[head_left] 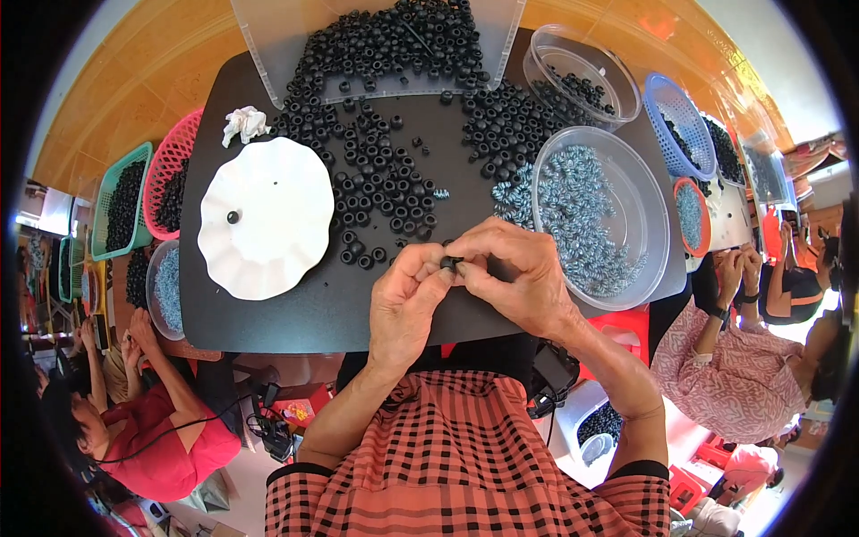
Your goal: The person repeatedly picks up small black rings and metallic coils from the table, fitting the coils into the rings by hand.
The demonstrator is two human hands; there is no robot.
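Note:
Close to the table's near edge, my left hand [405, 300] pinches a small black ring-shaped piece [449, 263] between thumb and fingertips. My right hand [514, 273] meets it there, its thumb and fingers pressed together at the piece; what they grip is hidden. Just beyond my hands lie many loose black ring-shaped pieces [385, 183], spread over the dark table [268, 324]. To the right of my right hand, a round see-through tub [658, 234] holds small blue-grey spiral pieces [582, 215]. One such spiral lies alone among the black rings.
A white scalloped plate [268, 246] with one black piece on it stands at left, near a crumpled tissue [244, 124]. At the back, a large see-through bin [255, 67] spills black rings. Another round tub [617, 54] stands back right. Co-workers sit on both sides, beside coloured baskets.

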